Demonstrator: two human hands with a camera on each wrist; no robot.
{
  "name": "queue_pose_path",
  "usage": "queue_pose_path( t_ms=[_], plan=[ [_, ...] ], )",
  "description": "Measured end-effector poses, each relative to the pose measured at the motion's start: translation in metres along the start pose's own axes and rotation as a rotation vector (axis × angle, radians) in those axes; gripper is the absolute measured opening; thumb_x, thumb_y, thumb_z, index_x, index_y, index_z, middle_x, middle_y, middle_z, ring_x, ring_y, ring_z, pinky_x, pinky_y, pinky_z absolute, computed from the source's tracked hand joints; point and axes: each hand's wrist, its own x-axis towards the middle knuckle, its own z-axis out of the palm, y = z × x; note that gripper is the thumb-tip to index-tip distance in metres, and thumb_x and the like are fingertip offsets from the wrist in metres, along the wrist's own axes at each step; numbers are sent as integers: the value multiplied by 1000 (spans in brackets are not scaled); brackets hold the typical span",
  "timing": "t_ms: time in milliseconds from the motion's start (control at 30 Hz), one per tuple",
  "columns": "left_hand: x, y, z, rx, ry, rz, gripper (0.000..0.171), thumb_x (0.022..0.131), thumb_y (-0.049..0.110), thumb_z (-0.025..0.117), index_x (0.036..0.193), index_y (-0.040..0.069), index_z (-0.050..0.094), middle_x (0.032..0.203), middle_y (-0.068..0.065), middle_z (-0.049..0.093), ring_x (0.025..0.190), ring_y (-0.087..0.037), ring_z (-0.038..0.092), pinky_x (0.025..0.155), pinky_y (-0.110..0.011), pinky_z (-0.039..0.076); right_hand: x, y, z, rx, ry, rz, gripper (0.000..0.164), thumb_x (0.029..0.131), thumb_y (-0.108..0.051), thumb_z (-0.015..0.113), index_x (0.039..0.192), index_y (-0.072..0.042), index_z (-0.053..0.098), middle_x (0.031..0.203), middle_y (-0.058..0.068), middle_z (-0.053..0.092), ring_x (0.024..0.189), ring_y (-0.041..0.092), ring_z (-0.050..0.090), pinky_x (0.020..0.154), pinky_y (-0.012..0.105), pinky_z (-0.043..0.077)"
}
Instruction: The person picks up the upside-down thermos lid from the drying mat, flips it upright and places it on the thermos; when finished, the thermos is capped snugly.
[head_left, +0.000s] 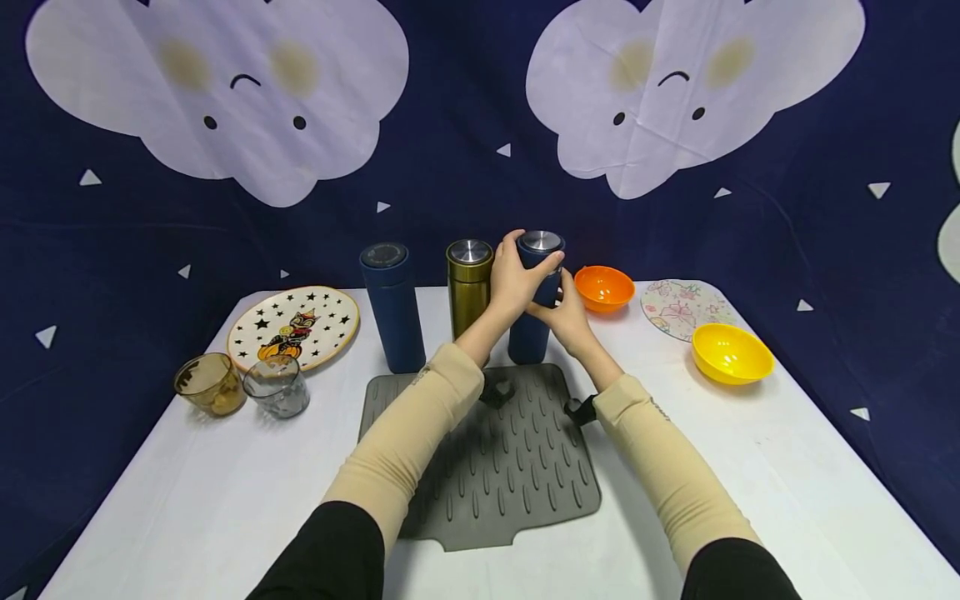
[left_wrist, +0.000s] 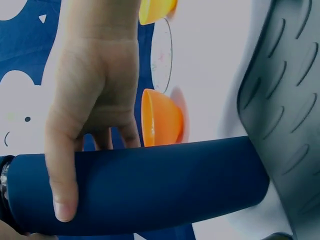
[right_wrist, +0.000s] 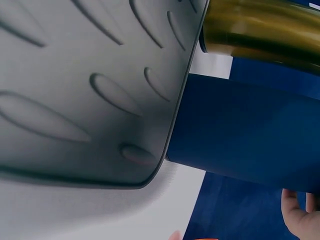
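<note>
A tall blue vacuum flask (head_left: 529,342) with a steel-topped lid stands upright just behind the grey mat's far edge. My left hand (head_left: 513,279) grips its upper part at the lid, fingers behind and thumb across the front. Lower down, my right hand (head_left: 567,319) holds the body from the right; the left wrist view shows that thumb (left_wrist: 63,187) lying across the blue side. A gold flask (head_left: 467,292) stands close on the left, partly behind my left hand. Farther left is another blue flask (head_left: 396,312) with a dark lid.
The ridged grey mat (head_left: 517,450) lies under my forearms. To the left are a star-patterned plate (head_left: 251,325), an amber glass (head_left: 213,387) and a grey glass (head_left: 279,390). On the right sit an orange bowl (head_left: 604,292), a floral round board (head_left: 678,308) and a yellow bowl (head_left: 731,354).
</note>
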Motion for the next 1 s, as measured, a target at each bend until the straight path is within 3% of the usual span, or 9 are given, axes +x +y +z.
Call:
queue_pose_path(
  t_ms=[167, 300, 467, 733, 867, 1000],
  plan=[
    [-3, -6, 4, -61, 33, 28, 72, 80, 36, 70, 134, 7, 33, 129, -15, 48, 111, -25, 52, 92, -33, 44, 9, 21, -1, 5, 27, -21, 78, 80, -6, 69, 143, -4, 23, 143, 16, 31, 125, 39, 35, 100, 51, 34],
    [-2, -10, 5, -60, 25, 67, 68, 81, 34, 69, 132, 7, 34, 128, -14, 49, 109, -24, 53, 91, -32, 44, 11, 24, -1, -11, 37, -41, 77, 80, -5, 69, 143, -4, 24, 143, 15, 32, 124, 38, 36, 100, 50, 34],
    [0, -12, 3, -42, 1, 68, 65, 83, 31, 63, 136, 6, 34, 130, -15, 49, 111, -26, 53, 93, -35, 43, 8, 16, 0, 14, 20, -31, 78, 80, -5, 69, 143, -3, 24, 144, 17, 30, 124, 40, 35, 99, 52, 34],
    [-1, -10, 5, -94, -33, 15, 72, 82, 35, 61, 143, 12, 30, 133, -12, 29, 114, -26, 44, 96, -37, 40, -2, -6, 2, 6, -7, -33, 76, 82, 0, 64, 143, 2, 20, 144, 22, 27, 124, 43, 33, 100, 53, 32],
    [-2, -10, 6, -103, 3, 33, 80, 80, 34, 69, 143, 12, 24, 134, -13, 34, 116, -25, 44, 96, -35, 41, -3, -7, 2, -9, -11, -34, 76, 82, 0, 65, 143, 2, 20, 145, 21, 26, 126, 41, 33, 101, 52, 32],
    [-2, -12, 6, -121, 15, 63, 76, 81, 27, 64, 141, 9, 22, 131, -15, 45, 111, -28, 51, 92, -36, 43, -3, -5, 1, 9, -12, -39, 75, 82, -1, 65, 143, 1, 21, 144, 21, 27, 125, 41, 33, 101, 52, 32]
  ],
)
